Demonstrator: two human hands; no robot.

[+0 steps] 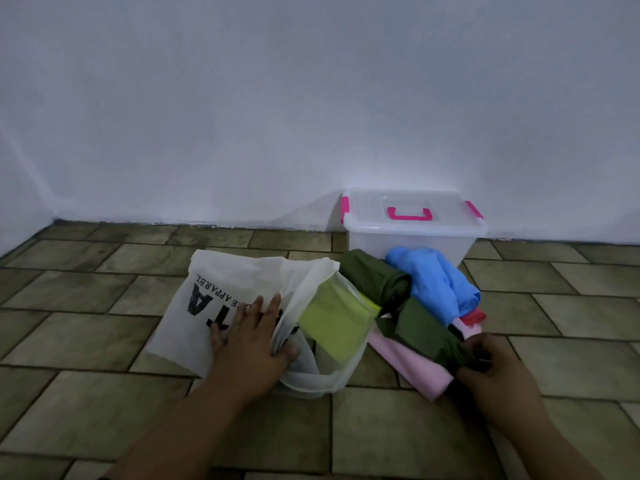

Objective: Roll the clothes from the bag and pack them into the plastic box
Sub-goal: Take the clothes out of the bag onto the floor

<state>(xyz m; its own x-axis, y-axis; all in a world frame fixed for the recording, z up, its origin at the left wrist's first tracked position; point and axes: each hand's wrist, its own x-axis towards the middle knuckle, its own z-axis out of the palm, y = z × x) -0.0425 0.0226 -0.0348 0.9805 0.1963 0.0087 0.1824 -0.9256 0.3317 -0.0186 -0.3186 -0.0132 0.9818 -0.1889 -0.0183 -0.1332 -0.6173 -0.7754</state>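
An olive-green garment (426, 336) lies across a pink cloth (412, 365) on the tiled floor (104, 393). Its near end is bunched in the right hand (491, 362), whose fingers and thumb curl tightly round the fabric. To its left the white printed bag (194, 306) lies on its side, a yellow-green garment (332, 320) sticking out of its mouth. The left hand (252, 337) lies flat on the bag, 4 fingers straight over the black lettering, thumb at the mouth's edge. Farther back, a rolled green garment (374, 275) touches a crumpled blue garment (436, 275), with a red cloth (474, 317) beside the pink one. The clear plastic box (367, 240), lid on, stands against the wall (311, 116).
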